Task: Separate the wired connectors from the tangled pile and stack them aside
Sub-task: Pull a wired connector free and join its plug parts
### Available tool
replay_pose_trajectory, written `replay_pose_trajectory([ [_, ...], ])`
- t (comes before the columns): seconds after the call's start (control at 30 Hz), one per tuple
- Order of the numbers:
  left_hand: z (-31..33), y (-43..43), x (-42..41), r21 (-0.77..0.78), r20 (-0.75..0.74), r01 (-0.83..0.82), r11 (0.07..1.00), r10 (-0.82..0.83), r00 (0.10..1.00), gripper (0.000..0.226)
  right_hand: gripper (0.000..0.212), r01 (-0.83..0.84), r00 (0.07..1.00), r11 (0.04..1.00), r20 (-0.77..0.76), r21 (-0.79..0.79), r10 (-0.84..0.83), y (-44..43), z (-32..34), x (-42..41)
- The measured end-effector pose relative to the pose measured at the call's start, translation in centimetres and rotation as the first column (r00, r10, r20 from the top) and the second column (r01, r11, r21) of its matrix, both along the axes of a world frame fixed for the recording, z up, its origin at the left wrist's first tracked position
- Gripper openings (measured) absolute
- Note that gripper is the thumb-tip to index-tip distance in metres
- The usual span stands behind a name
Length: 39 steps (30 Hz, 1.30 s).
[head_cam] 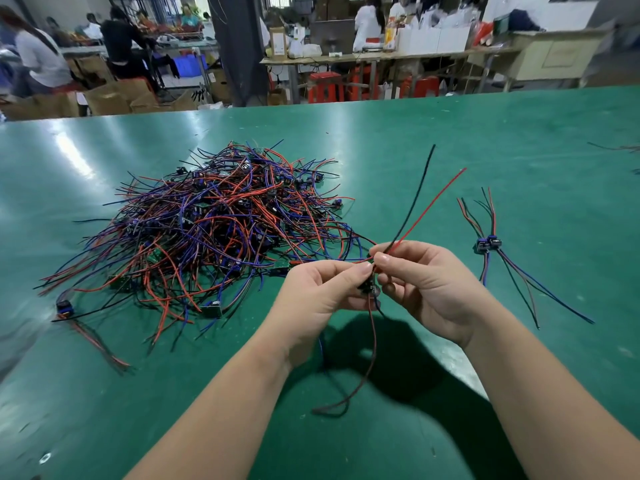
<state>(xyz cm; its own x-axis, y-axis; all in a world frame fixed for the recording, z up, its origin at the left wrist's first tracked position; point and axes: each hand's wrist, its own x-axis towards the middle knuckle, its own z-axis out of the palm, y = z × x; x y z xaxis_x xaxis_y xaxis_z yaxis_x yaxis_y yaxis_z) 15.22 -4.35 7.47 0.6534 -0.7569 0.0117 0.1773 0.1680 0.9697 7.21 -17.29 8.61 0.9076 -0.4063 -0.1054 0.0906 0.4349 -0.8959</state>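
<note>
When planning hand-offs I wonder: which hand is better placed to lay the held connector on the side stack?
Right. The right hand pinches wires of the held connector and is nearer the side stack; the left hand sits toward the pile.

Beyond the green table [450, 133] stand red stools [325, 86], cardboard boxes [114, 97] and people [121, 43] at workbenches [381, 57].

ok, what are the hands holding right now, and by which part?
One wired connector, shared by both hands. The left hand pinches its small dark body; the right hand pinches the red and black wires just above the body.
</note>
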Motion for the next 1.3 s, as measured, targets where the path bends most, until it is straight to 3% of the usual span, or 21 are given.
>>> replay_pose_trajectory([
  [0.13,0.7,0.4,-0.2,0.033,-0.164,0.187,0.982,-0.179,0.970,0.016,0.005,0.141,0.990,0.986,-0.008,0.083,-0.141,-1.3,1.0,-0.4],
  [0.23,0.9,0.9,-0.4,0.135,-0.156,0.349,0.927,-0.328,0.932,0.019,0.011,0.332,0.942,0.923,-0.014,0.194,-0.336,-3.5,1.3,-0.8],
  [0.37,1.0,1.6,-0.6,0.198,-0.134,0.531,0.824,-0.514,0.847,0.012,0.013,0.451,0.881,0.809,-0.043,0.376,-0.471,-5.5,1.1,-1.3],
  [0.43,0.9,2.0,-0.8,0.182,-0.151,0.652,0.736,-0.634,0.758,0.014,0.015,0.473,0.862,0.774,-0.038,0.422,-0.506,-6.1,0.9,-1.5],
  [0.5,0.7,2.1,-0.9,0.103,-0.157,0.688,0.719,-0.671,0.725,0.013,0.015,0.489,0.853,0.764,-0.048,0.421,-0.520,-6.4,0.6,-1.4],
  [0.67,0.6,1.5,0.0,-0.203,-0.251,0.443,0.873,-0.484,0.838,0.038,0.018,0.488,0.873,0.826,-0.167,0.282,-0.459,-5.7,-0.2,-0.7],
  [0.73,0.9,1.5,0.8,-0.328,-0.376,0.264,0.907,-0.382,0.844,0.044,0.020,0.439,0.890,0.893,-0.182,0.099,-0.418,-5.0,-0.5,-0.5],
  [0.83,1.4,1.3,1.5,-0.343,-0.519,0.030,0.939,-0.216,0.827,0.032,0.021,0.180,0.962,0.952,-0.157,-0.248,-0.223,-2.8,-0.6,-0.4],
  [0.9,1.5,1.0,1.5,-0.291,-0.556,-0.083,0.953,-0.098,0.825,0.021,0.025,-0.004,0.996,0.948,-0.085,-0.318,-0.025,-0.7,-0.6,-0.1],
  [1.0,1.3,0.7,1.3,-0.166,-0.533,-0.123,0.979,0.016,0.846,0.019,0.042,-0.056,0.996,0.973,0.061,-0.225,0.071,1.4,-0.8,0.4],
  [1.1,0.7,0.6,1.2,-0.057,-0.441,-0.090,0.994,0.056,0.896,0.040,0.033,0.023,0.998,0.994,0.065,-0.102,-0.016,1.8,-0.8,0.8],
  [1.2,0.5,0.4,0.5,-0.051,-0.387,-0.052,0.997,0.028,0.922,0.027,0.019,0.051,0.999,0.999,0.009,-0.009,-0.051,1.6,-0.7,0.8],
  [1.3,0.1,0.0,-0.3,-0.041,-0.243,-0.031,0.999,0.020,0.970,0.012,0.015,0.029,0.999,0.993,0.033,0.113,-0.033,1.4,-0.4,0.7],
])
